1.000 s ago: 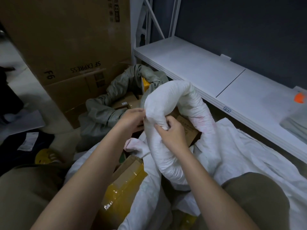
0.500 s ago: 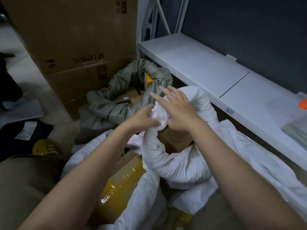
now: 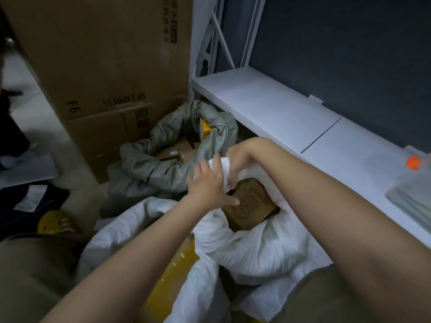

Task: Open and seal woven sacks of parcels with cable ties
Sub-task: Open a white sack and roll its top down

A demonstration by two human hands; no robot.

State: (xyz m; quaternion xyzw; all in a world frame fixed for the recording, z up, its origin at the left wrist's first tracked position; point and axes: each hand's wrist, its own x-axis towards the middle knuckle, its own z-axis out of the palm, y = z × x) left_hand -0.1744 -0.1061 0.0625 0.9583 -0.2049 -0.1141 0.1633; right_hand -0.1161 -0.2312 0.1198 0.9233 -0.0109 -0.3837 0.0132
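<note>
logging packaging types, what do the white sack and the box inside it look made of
White sack: likely woven plastic, matte; it crinkles in fine stiff folds, though no weave is visible. Box in its mouth: brown corrugated cardboard by its look, dull, with dark printing on top.

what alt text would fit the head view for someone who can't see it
Two bare hands work the rolled rim of a white woven sack: the right hand grips it, the left hand rests spread on it. A brown parcel shows inside; a grey sack lies behind.
</note>
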